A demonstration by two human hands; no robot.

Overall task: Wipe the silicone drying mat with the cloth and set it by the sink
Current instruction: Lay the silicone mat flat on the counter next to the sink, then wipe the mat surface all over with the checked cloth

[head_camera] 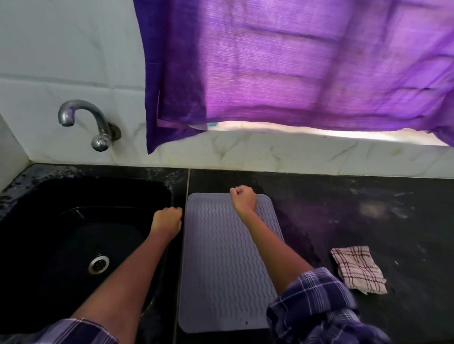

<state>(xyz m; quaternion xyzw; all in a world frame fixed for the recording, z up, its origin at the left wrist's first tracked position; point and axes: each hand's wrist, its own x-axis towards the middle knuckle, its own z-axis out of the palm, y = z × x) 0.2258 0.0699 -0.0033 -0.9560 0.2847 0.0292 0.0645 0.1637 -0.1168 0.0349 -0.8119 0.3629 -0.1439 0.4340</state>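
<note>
A grey silicone mat point(223, 263) with a wavy ribbed pattern is lying flat on the black counter point(350, 210), its long left edge running just beside the black sink point(60, 229). The person's left hand point(167, 220) is hovering at the sink's right rim, close to the mat's far left edge, with the fingers curled under into a loose fist; whether they are pinching the mat's edge cannot be told from this angle. The right hand point(243, 199) is sitting over the mat's far edge, also with its fingers folded in tight, and again it is unclear whether they are gripping the edge or holding nothing. Both forearms are reaching forward out of rolled-up purple plaid sleeves point(326, 321), the right one crossing above the mat.

A white cloth point(357, 269) with dark checked lines is lying crumpled on the counter to the right of the mat, apart from it and from both hands. A metal tap point(87, 123) is sticking out of the white tiled wall above the sink, and a purple curtain point(292, 64) is hanging over the window behind the counter.
</note>
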